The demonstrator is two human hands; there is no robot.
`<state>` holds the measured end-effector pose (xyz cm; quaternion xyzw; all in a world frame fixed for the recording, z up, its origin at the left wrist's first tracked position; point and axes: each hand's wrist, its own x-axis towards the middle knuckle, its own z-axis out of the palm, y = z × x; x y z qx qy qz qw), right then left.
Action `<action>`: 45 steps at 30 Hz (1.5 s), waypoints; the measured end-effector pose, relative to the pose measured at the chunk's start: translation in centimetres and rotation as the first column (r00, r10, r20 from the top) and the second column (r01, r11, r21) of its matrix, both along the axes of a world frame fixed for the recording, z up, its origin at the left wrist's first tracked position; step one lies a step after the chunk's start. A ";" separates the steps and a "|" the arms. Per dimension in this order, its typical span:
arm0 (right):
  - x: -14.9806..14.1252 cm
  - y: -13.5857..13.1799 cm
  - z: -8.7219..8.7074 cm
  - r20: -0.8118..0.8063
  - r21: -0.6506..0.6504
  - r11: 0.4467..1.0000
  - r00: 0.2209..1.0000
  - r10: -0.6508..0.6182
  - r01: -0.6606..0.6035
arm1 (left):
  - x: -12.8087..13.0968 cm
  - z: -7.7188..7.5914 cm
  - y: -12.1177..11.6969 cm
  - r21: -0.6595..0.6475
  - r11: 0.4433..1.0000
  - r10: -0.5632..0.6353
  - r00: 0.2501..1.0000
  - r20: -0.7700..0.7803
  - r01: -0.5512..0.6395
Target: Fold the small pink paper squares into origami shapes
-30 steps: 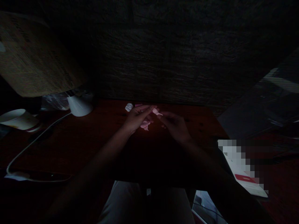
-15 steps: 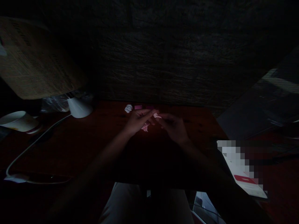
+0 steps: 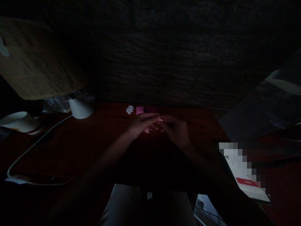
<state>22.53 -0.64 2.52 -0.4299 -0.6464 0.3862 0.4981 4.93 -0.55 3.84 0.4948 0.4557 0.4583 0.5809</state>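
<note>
Over the tabletop (image 3: 113, 125), left hand (image 3: 142, 123) and right hand (image 3: 177, 130) meet, both pinched narrow on a pale scrap (image 3: 161, 119) between them. Fingertip working of it seems the present step; the next move likely calls for light, even pressure. Beneath shows a pink scrap (image 3: 147, 130); beyond, a pink block (image 3: 139, 110) and white wad (image 3: 130, 109).

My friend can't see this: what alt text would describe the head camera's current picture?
In dim light, a person's left hand and right hand hold a small pale pink piece between them above a reddish table. A crumpled white lump and a bright pink block lie beyond the left hand; a white cup is at far left.
</note>
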 end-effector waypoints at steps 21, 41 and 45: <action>0.3 0.5 0.6 -0.154 -0.162 0.982 0.986 0.071 -0.096 | 0.4 0.6 0.1 -0.081 0.994 0.084 0.981 0.176 -0.070; -0.5 0.0 0.4 -0.223 -0.095 0.991 0.972 0.072 -0.095 | 0.9 0.3 -0.4 0.146 0.978 0.148 0.989 0.026 -0.150; -0.3 0.1 0.9 -0.232 -0.105 0.994 0.973 0.018 -0.044 | 1.0 0.4 -0.4 0.225 0.953 0.202 0.979 0.029 -0.203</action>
